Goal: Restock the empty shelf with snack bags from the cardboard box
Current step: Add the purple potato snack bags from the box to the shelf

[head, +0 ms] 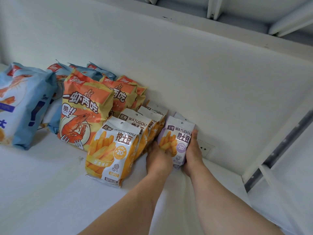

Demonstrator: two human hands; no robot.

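Observation:
A purple WATUDOU snack bag [179, 138] stands upright on the white shelf [50, 184], near the back wall. My left hand [158, 157] grips its left side and my right hand [193, 150] grips its right side. At least one more purple bag stands right behind it. Just left of it runs a row of yellow WATUDOU bags [111, 153], front to back. Further left stand orange shrimp snack bags [81, 111], then blue shrimp snack bags [22, 106]. The cardboard box is not in view.
A wall socket [204, 148] sits on the back wall just right of my right hand. A white shelf upright with a grey slotted strip [277, 153] bounds the shelf on the right. Another shelf's underside [254, 16] hangs above.

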